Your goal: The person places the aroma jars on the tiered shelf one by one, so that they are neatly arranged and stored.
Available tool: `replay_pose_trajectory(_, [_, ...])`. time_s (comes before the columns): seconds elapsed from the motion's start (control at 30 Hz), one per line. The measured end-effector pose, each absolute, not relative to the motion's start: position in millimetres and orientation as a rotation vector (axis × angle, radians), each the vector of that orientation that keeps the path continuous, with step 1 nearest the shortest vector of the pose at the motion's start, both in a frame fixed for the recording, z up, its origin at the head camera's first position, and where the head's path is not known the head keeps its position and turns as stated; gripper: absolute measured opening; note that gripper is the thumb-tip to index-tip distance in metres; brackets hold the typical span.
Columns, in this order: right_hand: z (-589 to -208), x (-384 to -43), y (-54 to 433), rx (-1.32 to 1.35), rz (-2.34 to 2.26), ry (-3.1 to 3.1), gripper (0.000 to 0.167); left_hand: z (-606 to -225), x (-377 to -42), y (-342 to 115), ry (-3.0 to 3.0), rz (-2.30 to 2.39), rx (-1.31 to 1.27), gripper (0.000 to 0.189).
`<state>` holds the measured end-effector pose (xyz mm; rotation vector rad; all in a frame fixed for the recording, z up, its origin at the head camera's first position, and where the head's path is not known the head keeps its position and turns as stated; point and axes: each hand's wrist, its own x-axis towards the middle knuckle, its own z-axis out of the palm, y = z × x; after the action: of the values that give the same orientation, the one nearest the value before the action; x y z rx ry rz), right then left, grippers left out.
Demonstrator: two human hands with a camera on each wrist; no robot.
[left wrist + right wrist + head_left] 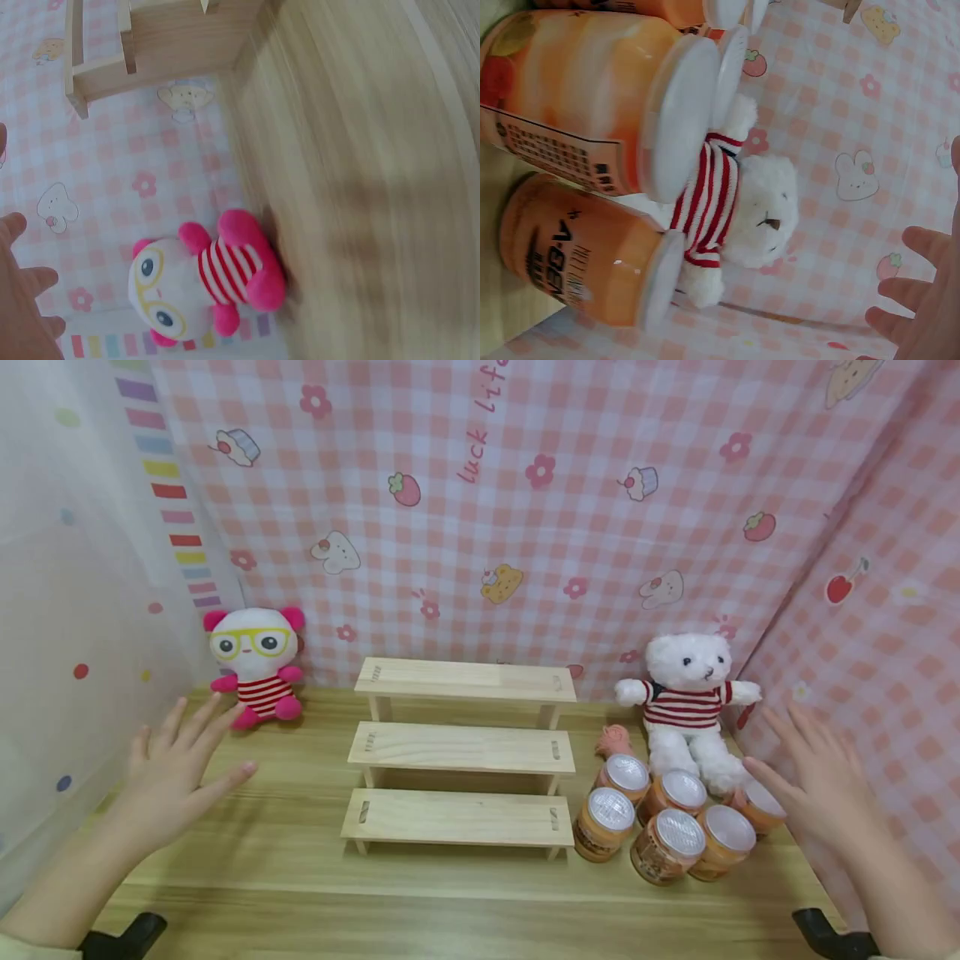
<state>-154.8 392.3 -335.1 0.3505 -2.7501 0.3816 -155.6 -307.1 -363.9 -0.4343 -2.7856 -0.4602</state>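
My left hand (176, 777) hovers above the left side of the table with its fingers spread, holding nothing. Just beyond it sits a pink and white panda plush (262, 668) with yellow glasses. On the other side, my right hand (813, 777) is raised, fingers apart and nothing in them. Nearest to it are several jars (678, 835) with orange contents and pale lids, grouped to the right of a three-tier wooden stand (457, 818). Their labels show in the right wrist view, where one jar (592, 255) stands close to the camera.
Behind the jars a white teddy bear (686, 685) in a striped shirt leans near the corner. A small pink yarn-like bundle (615, 741) lies beside them. Pink checked cloth (450, 527) hangs at the back and right of the wooden table (300, 868).
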Motion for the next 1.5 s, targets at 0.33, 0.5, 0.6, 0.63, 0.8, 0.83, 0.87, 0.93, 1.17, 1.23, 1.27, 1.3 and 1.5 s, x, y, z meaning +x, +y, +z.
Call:
replay_pose_trajectory(0.33, [-362.0,-142.2,400.0,0.213,0.604,-2.651,0.066,-392.5,-157.2,-279.8,-2.612,-0.760,-0.509,0.074])
replay_pose_trajectory(0.5, [-377.6,-138.3,405.9,0.167,0.725,-2.575,0.064,-409.7,-159.6,-267.2,-2.502,-0.902,-0.561,0.074])
replay_pose_trajectory(0.6, [-386.9,-137.3,409.0,0.124,0.776,-2.540,0.063,-420.5,-160.6,-260.5,-2.470,-0.981,-0.563,0.075])
replay_pose_trajectory(0.63, [-389.8,-137.3,410.0,0.112,0.784,-2.528,0.062,-424.2,-161.1,-258.4,-2.469,-1.004,-0.563,0.076])
replay_pose_trajectory(0.8, [-405.4,-136.6,414.2,0.039,0.846,-2.465,0.060,-440.6,-161.1,-247.8,-2.480,-1.097,-0.539,0.078])
replay_pose_trajectory(0.83, [-409.0,-136.5,415.1,0.023,0.853,-2.456,0.059,-442.8,-160.3,-245.5,-2.485,-1.127,-0.530,0.079])
replay_pose_trajectory(0.87, [-412.2,-136.4,415.8,0.008,0.865,-2.443,0.059,-445.0,-159.6,-243.4,-2.492,-1.154,-0.520,0.079])
replay_pose_trajectory(0.93, [-417.8,-136.3,417.1,-0.029,0.888,-2.425,0.058,-449.0,-158.7,-239.3,-2.504,-1.200,-0.506,0.079])
replay_pose_trajectory(1.17, [-433.6,-134.7,417.0,-0.163,0.969,-2.421,0.059,-466.6,-156.2,-227.2,-2.547,-1.338,-0.452,0.079])
replay_pose_trajectory(1.23, [-438.2,-134.9,416.9,-0.193,0.996,-2.420,0.059,-471.7,-154.9,-223.6,-2.542,-1.369,-0.447,0.078])
replay_pose_trajectory(1.27, [-440.4,-135.0,416.9,-0.208,1.016,-2.412,0.058,-474.5,-154.6,-221.9,-2.539,-1.383,-0.446,0.077])
replay_pose_trajectory(1.3, [-442.7,-135.3,416.9,-0.223,1.039,-2.397,0.058,-476.7,-154.6,-220.2,-2.532,-1.390,-0.450,0.077])
replay_pose_trajectory(1.5, [-455.0,-135.0,417.9,-0.248,1.129,-2.369,0.061,-487.6,-156.3,-211.4,-2.460,-1.501,-0.499,0.077])
